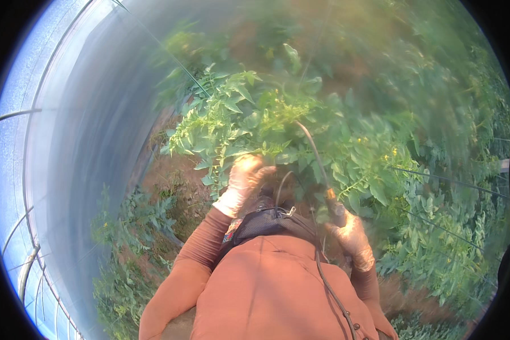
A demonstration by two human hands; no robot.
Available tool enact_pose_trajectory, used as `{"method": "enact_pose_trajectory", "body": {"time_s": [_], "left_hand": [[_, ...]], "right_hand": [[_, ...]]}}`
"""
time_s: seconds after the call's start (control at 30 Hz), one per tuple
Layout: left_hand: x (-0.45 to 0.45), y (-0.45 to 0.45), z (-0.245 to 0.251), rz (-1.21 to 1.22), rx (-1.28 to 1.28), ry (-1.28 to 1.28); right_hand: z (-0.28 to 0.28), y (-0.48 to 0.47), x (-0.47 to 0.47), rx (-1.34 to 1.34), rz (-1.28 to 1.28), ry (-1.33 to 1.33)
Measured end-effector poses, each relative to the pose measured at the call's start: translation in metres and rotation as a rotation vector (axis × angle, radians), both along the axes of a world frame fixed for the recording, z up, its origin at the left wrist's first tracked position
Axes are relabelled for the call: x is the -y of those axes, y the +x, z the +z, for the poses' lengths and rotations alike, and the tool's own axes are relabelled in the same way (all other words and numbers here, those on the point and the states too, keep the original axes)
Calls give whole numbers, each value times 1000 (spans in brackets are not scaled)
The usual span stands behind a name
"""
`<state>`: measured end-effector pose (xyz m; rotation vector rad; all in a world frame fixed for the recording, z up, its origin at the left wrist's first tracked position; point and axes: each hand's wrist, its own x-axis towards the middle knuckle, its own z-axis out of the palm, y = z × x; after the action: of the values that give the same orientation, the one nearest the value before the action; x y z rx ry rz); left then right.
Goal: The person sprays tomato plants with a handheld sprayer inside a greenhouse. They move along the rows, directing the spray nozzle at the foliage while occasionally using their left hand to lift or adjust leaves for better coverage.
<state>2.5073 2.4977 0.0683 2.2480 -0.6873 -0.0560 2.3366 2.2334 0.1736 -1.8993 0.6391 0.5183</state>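
In a pale, thin glove, my right hand (pixel 352 238) grips the dark handle of a wand (pixel 336 210). From an orange-brown collar at the handle's top, its slim curved rod (pixel 314 146) reaches up into the tomato foliage, and the tip is lost among leaves. My left hand (pixel 248 172), gloved too, is raised with bent fingers at the lower edge of a leafy tomato plant (pixel 238 112). Whether it pinches a stem there I cannot tell. Small yellow flowers (pixel 394 151) show among the leaves to the right.
A dark waist bag (pixel 272 223) hangs at my front, and a thin cable (pixel 332 289) runs down my orange top. Taut lines (pixel 450 180) cross the plants. Translucent greenhouse film (pixel 89 127) curves along the left, with metal hoops (pixel 27 272). Bare soil (pixel 174 170) lies between plants.
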Motion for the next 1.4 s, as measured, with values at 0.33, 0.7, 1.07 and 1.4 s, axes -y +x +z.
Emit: {"method": "enact_pose_trajectory", "body": {"time_s": [0.33,0.7,1.07,1.4], "left_hand": [[-51,-46,15,474,382,540],[-93,-3,-36,235,79,106],[-110,4,-38,221,144,-56],[-112,2,-32,238,15,64]], "right_hand": [[-15,36,-18,-48,212,262],[-13,109,-132,95,499,-407],[-41,138,-163,65,477,-497],[-17,113,-173,-10,485,-608]]}}
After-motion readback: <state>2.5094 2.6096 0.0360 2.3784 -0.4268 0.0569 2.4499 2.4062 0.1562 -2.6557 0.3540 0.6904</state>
